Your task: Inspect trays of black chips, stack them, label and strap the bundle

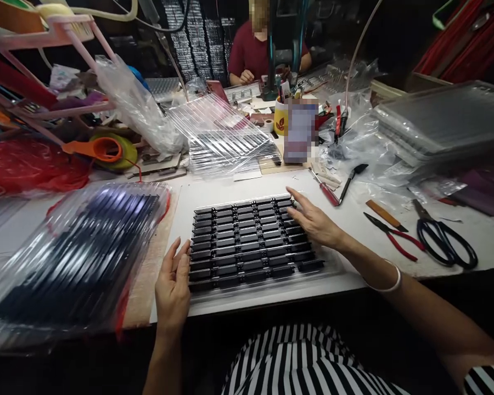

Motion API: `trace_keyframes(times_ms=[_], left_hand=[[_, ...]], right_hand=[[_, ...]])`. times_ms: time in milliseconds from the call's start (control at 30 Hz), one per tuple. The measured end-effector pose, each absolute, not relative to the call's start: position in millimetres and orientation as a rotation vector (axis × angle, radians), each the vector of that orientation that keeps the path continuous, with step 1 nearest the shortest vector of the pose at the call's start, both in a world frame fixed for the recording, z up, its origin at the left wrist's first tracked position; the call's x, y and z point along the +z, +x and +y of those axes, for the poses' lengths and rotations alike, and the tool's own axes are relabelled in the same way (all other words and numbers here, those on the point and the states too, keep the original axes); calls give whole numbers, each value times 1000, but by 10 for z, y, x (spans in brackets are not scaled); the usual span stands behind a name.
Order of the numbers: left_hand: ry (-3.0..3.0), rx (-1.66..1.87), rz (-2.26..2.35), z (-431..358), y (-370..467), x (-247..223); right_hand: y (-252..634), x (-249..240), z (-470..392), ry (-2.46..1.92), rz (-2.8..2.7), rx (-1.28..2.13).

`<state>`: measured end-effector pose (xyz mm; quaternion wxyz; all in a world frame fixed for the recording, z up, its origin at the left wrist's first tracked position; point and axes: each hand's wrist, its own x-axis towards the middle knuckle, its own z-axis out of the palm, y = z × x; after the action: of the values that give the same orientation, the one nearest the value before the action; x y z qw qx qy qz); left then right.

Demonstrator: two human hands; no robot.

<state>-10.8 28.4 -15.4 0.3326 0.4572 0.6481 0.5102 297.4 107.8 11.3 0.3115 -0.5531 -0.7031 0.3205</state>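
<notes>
The white work surface (218, 189) is supporting the whole arrangement. At the person's left, a plastic-wrapped stack of black strips (86, 258) is lying aslant. In the middle, directly before the person, a clear plastic tray (230, 295) is resting flat, bearing rows of black pieces (224, 270). Beyond it and to the right, a stack of clear trays (432, 118) is standing well apart. The left hand (173, 288) is flanking the filled tray's left edge, fingers bent and thumb alongside; the view is not revealing whether they are clamping the rim. The right hand (315, 219) is lying over the far right corner, its fingers spread and clamping nothing visible. Scissors (432, 226), pliers (385, 229) and a screwdriver (328, 193) are lying to the right, untouched. The hands are apparently steadying or squaring the filled tray; the next move is probably calling for level support at opposite edges, without disturbing the rows.
</notes>
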Motion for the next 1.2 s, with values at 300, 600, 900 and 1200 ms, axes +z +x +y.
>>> trace_keyframes(times_ms=[300, 600, 900, 1200], left_hand=[[1213, 1302, 1770, 295, -24, -119], [1243, 1217, 1767, 329, -82, -83], [1112, 1220, 1660, 849, -198, 0], [839, 1549, 1216, 744, -217, 16]], right_hand=[[2991, 92, 359, -1288, -1088, 1058], [3014, 80, 385, -1291, -1189, 951], [3350, -80, 685, -1627, -1685, 588], [3354, -74, 564, -1338, -1225, 932]])
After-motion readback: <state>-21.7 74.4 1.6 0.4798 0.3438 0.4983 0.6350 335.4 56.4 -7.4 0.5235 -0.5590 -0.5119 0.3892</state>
